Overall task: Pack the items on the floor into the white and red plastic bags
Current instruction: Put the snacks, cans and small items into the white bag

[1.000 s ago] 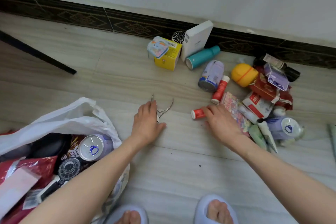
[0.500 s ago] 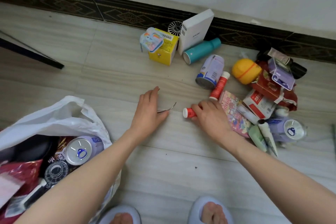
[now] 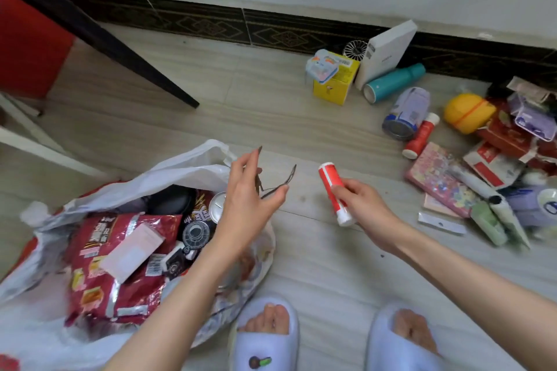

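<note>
1. Tube (image 3: 334, 194), red with white caps, slants from 11 to 5 o'clock, gripped near its lower end by the right hand (image 3: 363, 208) above the floor (image 3: 271, 117).
2. Left hand (image 3: 251, 190), fingers raised, pinches metal nippers (image 3: 278, 184) whose handles point toward 1 o'clock.
3. White bag (image 3: 187, 170) at 8 o'clock holds a red snack packet (image 3: 99, 265), pink box (image 3: 132, 250) and can (image 3: 218, 209).

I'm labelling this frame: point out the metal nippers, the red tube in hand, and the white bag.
metal nippers (image 3: 275, 188), head view, on the arm by the thumb.
red tube (image 3: 333, 190), head view, mid-body.
white bag (image 3: 193, 167), head view, upper rim.
</note>
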